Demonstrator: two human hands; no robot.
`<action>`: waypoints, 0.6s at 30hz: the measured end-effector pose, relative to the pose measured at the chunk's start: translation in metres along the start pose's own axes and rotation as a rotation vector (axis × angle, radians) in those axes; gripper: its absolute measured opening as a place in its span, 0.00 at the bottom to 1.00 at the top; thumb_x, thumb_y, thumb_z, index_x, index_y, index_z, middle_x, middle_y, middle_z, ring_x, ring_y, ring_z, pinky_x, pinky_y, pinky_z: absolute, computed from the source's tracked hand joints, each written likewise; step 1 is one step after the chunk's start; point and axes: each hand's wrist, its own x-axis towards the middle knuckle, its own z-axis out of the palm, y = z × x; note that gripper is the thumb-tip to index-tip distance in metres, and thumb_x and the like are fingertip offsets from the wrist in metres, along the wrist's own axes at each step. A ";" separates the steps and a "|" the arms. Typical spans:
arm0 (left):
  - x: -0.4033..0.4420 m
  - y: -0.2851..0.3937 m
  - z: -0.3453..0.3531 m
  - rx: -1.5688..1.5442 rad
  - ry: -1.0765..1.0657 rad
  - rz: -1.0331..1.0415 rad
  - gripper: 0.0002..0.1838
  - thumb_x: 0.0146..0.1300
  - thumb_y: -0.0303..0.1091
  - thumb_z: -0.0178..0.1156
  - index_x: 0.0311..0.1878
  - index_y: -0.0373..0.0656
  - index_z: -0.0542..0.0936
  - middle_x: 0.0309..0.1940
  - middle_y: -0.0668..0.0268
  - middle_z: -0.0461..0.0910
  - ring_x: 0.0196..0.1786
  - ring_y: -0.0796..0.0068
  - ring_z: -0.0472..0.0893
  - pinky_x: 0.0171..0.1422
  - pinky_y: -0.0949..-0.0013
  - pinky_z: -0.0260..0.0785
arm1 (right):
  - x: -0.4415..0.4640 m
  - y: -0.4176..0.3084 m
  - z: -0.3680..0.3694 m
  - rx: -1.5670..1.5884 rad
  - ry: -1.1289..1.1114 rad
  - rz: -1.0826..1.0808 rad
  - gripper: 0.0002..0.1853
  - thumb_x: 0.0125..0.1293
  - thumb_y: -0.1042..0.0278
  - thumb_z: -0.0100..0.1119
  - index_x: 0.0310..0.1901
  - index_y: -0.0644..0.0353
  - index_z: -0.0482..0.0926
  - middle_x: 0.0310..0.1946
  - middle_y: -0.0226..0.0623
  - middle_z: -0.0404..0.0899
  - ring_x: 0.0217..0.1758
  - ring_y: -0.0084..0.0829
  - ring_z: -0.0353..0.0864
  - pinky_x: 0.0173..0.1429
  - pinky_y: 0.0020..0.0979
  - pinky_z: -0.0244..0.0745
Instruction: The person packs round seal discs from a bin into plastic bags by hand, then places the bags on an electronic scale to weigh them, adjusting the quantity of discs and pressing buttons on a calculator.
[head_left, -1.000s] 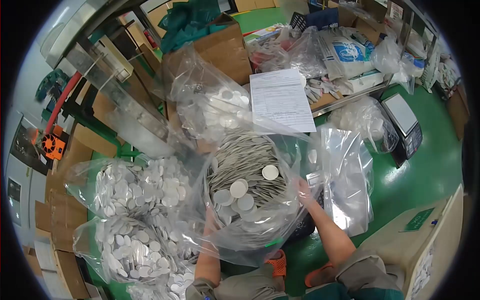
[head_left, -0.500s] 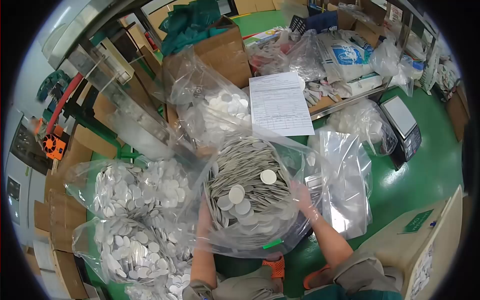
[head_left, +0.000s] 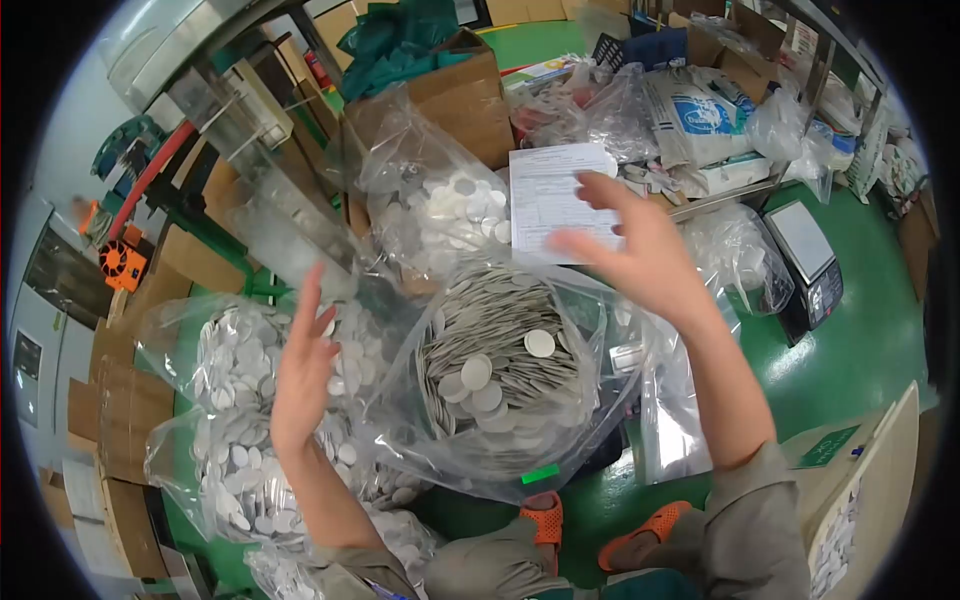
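A large clear plastic bag [head_left: 400, 425] full of round whitish discs [head_left: 505, 325] stands upright and wide-mouthed in front of me. Several loose discs lie on top of the pile, and a green label [head_left: 541, 474] is on the near side. My left hand [head_left: 303, 375] is raised to the left of this bag, fingers stretched, in front of other filled disc bags [head_left: 240, 365]. Above the bag's far right side, my right hand [head_left: 645, 245] hovers with thumb and fingers spread. It partly covers a printed paper sheet [head_left: 545, 185]. Neither hand holds anything.
A digital scale [head_left: 805, 255] sits on the green floor at right, beside a bag of clear plastic [head_left: 740, 250]. Flat clear bags [head_left: 675, 400] lie nearer. Behind are a cardboard box [head_left: 440, 105] and a cluttered bench. At lower right stands a cream bin [head_left: 860, 450].
Both hands have let go of the large bag's sides and lifted away. My left hand went up and left, my right hand up over the paper. The bag's rim has slackened.
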 end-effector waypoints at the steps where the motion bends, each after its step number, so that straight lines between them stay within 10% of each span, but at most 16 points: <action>1: 0.004 0.016 0.001 0.266 -0.130 -0.020 0.31 0.56 0.50 0.53 0.62 0.50 0.61 0.60 0.62 0.64 0.59 0.61 0.66 0.57 0.66 0.60 | 0.009 -0.021 0.002 -0.248 -0.291 0.014 0.30 0.46 0.47 0.63 0.40 0.69 0.75 0.37 0.49 0.77 0.44 0.44 0.76 0.46 0.31 0.71; 3: 0.011 0.046 0.013 0.590 -0.354 -0.060 0.23 0.49 0.28 0.57 0.52 0.44 0.73 0.47 0.54 0.74 0.48 0.55 0.74 0.50 0.67 0.65 | 0.023 -0.018 0.012 -0.648 -0.719 -0.126 0.28 0.43 0.51 0.65 0.41 0.65 0.74 0.28 0.47 0.77 0.33 0.49 0.77 0.40 0.37 0.73; 6: 0.011 0.036 0.009 0.707 -0.148 0.216 0.18 0.45 0.14 0.45 0.38 0.38 0.78 0.41 0.53 0.77 0.39 0.54 0.77 0.42 0.68 0.68 | 0.028 0.021 0.016 -0.653 -0.224 -0.243 0.06 0.47 0.66 0.60 0.24 0.59 0.78 0.22 0.44 0.77 0.28 0.43 0.77 0.33 0.39 0.72; 11: 0.001 0.051 0.009 0.658 -0.082 0.103 0.18 0.46 0.14 0.45 0.39 0.38 0.78 0.45 0.54 0.76 0.37 0.57 0.78 0.40 0.70 0.68 | 0.018 0.021 0.011 -0.676 -0.090 -0.285 0.08 0.49 0.64 0.60 0.26 0.58 0.77 0.17 0.41 0.75 0.24 0.41 0.76 0.29 0.38 0.71; 15: -0.003 0.038 -0.003 0.687 -0.077 0.158 0.18 0.47 0.16 0.46 0.41 0.37 0.77 0.44 0.53 0.75 0.34 0.57 0.75 0.38 0.70 0.67 | 0.002 -0.013 -0.040 -0.569 -0.058 -0.367 0.22 0.50 0.57 0.61 0.44 0.58 0.70 0.31 0.40 0.76 0.35 0.42 0.76 0.34 0.38 0.71; 18: -0.012 0.054 -0.018 0.582 -0.127 -0.052 0.17 0.57 0.23 0.48 0.51 0.40 0.74 0.49 0.61 0.74 0.36 0.74 0.75 0.41 0.74 0.68 | -0.037 -0.056 -0.133 -0.691 -0.055 -0.389 0.16 0.48 0.59 0.62 0.35 0.60 0.72 0.26 0.40 0.76 0.32 0.40 0.78 0.32 0.37 0.72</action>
